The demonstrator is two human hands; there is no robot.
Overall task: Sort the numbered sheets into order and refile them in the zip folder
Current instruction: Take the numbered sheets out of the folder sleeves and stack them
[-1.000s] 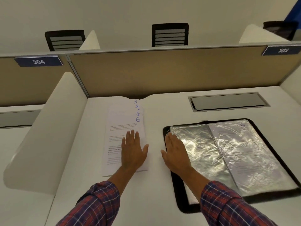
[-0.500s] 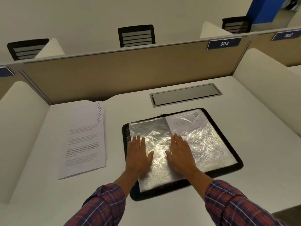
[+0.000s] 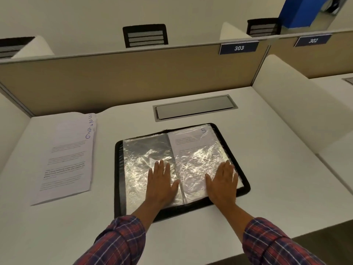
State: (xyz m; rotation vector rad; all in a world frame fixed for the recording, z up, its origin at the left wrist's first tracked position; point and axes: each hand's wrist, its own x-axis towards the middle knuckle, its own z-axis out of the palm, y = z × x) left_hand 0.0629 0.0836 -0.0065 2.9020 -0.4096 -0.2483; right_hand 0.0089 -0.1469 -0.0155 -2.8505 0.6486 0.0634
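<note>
A black zip folder (image 3: 119, 188) lies open in the middle of the white desk, its clear plastic sleeves spread to both sides. The right sleeve holds a sheet marked 5 (image 3: 198, 142). My left hand (image 3: 160, 185) rests flat on the left sleeve near the spine. My right hand (image 3: 223, 181) lies flat on the right sleeve near the folder's right edge. A fanned stack of numbered sheets (image 3: 66, 159) lies to the left of the folder, with the sheet marked 6 on top and handwritten numbers showing along the staggered top corners.
A grey cable hatch (image 3: 194, 108) is set into the desk behind the folder. A tan partition (image 3: 133, 79) closes the back, white side dividers (image 3: 298, 104) stand at both sides. The desk's front edge runs off at the lower right.
My left hand left the sheet stack and moved onto the folder's left sleeve. My right hand slid from the folder's left side across to the right sleeve. The view swung right.
</note>
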